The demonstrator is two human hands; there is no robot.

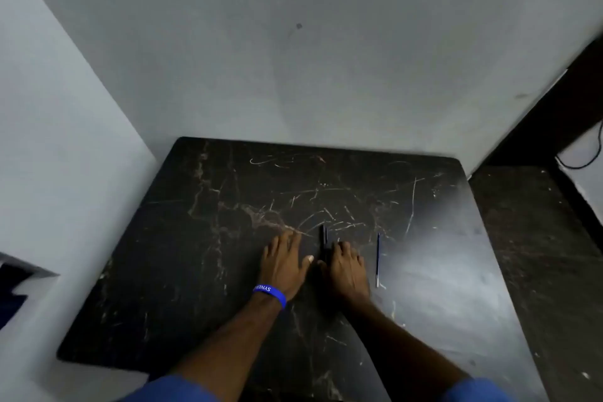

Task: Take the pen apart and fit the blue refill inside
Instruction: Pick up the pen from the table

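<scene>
A dark pen [324, 238] lies on the black marble table [202, 238], pointing away from me, between my two hands. My left hand [285, 263], with a blue wristband, rests flat on the table just left of the pen, fingers apart. Flat on the table as well, my right hand [346, 268] has its fingers beside the pen's near end, which it partly hides. The thin blue refill [378, 259] lies alone on the table a little to the right of my right hand, parallel to the pen.
Grey walls enclose the table at the back and left. A second dark surface [538, 254] adjoins the table on the right, with a black cable [587, 157] behind it. A dark object [13, 290] shows at the far left edge.
</scene>
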